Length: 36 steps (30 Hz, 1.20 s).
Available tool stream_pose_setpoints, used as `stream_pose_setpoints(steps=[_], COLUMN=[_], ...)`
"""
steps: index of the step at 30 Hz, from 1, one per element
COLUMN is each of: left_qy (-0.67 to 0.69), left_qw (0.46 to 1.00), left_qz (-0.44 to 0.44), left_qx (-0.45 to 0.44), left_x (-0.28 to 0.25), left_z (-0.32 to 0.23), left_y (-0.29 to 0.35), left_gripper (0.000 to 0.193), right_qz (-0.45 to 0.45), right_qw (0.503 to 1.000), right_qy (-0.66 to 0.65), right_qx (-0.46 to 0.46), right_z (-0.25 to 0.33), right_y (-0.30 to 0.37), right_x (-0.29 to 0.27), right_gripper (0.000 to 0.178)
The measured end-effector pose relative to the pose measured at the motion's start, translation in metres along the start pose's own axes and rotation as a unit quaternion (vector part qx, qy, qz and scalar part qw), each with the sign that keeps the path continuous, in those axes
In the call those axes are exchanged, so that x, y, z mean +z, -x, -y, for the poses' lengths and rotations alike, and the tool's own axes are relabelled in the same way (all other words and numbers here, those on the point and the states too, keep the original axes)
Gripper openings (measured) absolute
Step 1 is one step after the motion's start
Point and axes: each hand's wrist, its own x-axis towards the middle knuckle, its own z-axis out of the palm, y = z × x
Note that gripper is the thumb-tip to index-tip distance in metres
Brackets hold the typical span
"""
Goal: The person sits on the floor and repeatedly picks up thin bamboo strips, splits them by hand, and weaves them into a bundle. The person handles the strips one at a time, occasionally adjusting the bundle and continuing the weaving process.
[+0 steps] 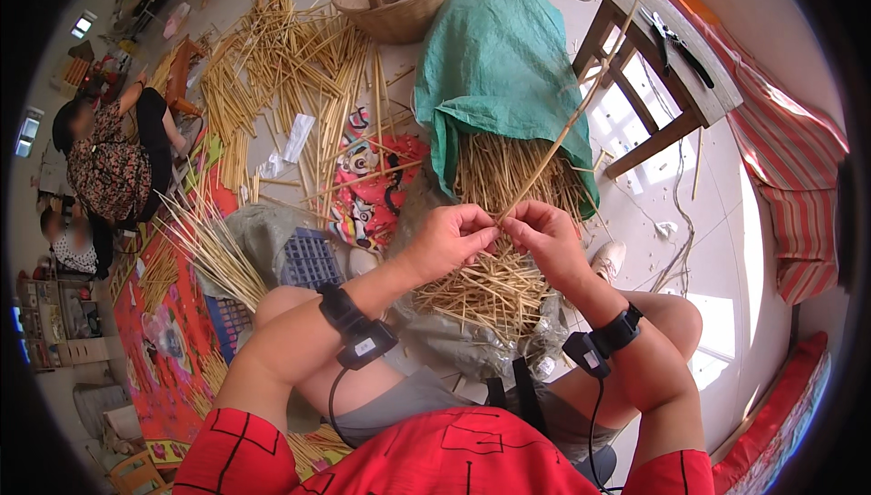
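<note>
My left hand and my right hand meet in front of me, fingers closed in a pinch. Between them is the lower end of a long, dry straw stalk, which slants up and to the right toward the stool. The exact tip is hidden by my fingertips. Just beyond my hands, a bundle of straw stalks sticks out of a green woven sack. Below them lies a heap of short straw pieces on crumpled plastic sheeting between my legs.
A wooden stool at the right bears black-handled pliers. Behind the sack stands a wicker basket. Loose stalks spread over the far-left floor. More stalks lean by my left knee. Another person sits at the left.
</note>
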Motion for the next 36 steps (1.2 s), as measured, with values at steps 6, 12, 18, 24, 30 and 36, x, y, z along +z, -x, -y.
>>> stream_pose_setpoints(steps=[6,12,18,24,30,36], left_qy=[-0.058,-0.032,0.001,0.003,-0.005,0.007], left_qw=[0.998,0.999,1.000,1.000,1.000,1.000], left_qz=[-0.023,-0.013,0.010,-0.003,0.003,0.005], left_qx=[0.020,0.007,0.002,0.003,-0.011,-0.015], left_x=[0.002,0.005,0.004,0.003,0.005,0.006], left_z=[0.004,0.005,0.005,0.008,0.009,0.009], left_y=[0.000,0.001,0.000,-0.001,-0.001,0.000], left_gripper=[0.010,0.010,0.010,0.010,0.011,0.011], right_qz=[-0.019,-0.042,-0.055,-0.067,-0.070,-0.066], right_qw=[0.999,0.999,0.998,0.998,0.997,0.996], right_qy=[0.019,0.009,-0.007,0.003,0.034,0.048], right_qx=[-0.017,-0.026,-0.014,-0.014,-0.026,-0.028], right_z=[-0.012,-0.020,-0.018,-0.018,-0.021,-0.024], right_y=[0.001,0.002,0.002,0.002,0.002,0.002], right_x=[0.000,0.004,0.006,0.007,0.007,0.008], right_gripper=[0.008,0.004,0.004,0.005,0.005,0.006])
